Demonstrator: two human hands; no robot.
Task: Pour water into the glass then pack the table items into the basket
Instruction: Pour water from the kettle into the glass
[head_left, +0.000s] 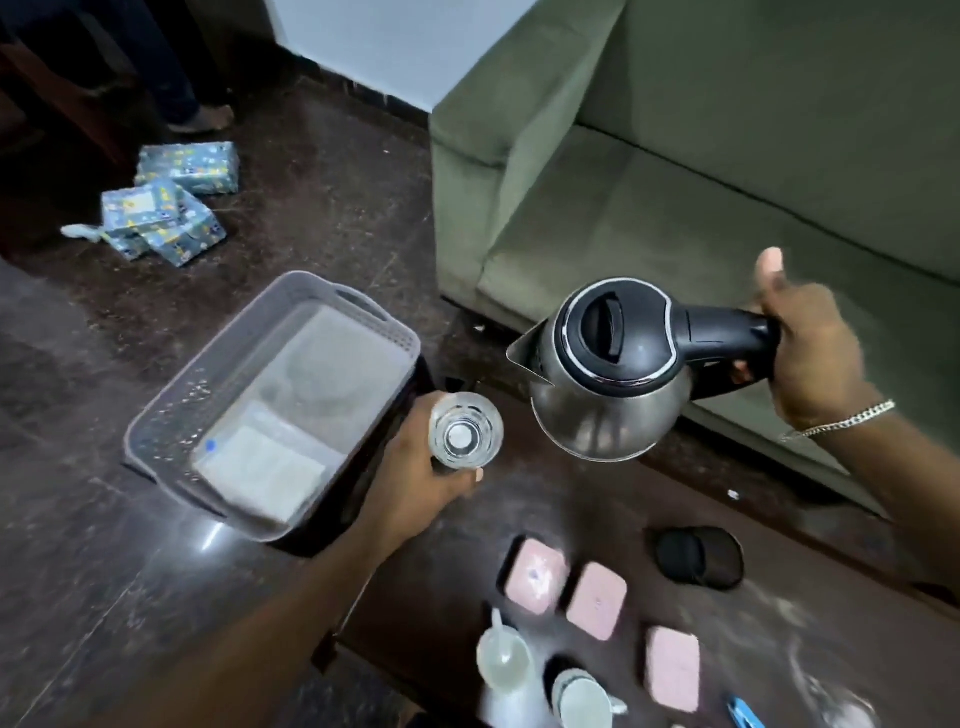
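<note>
Head view: nearest, on the dark worktop (467, 623), lie three pink containers (596, 601) and a white mug (587, 702). Above it, the left hand (415, 480) grips an upright clear glass (466, 434). Right hand (802, 343) clasps the handle of a steel kettle (605, 369) (spout toward the glass, thumb raised). Grey basket (270, 400) sits left; green sofa (701, 156) beyond.
</note>
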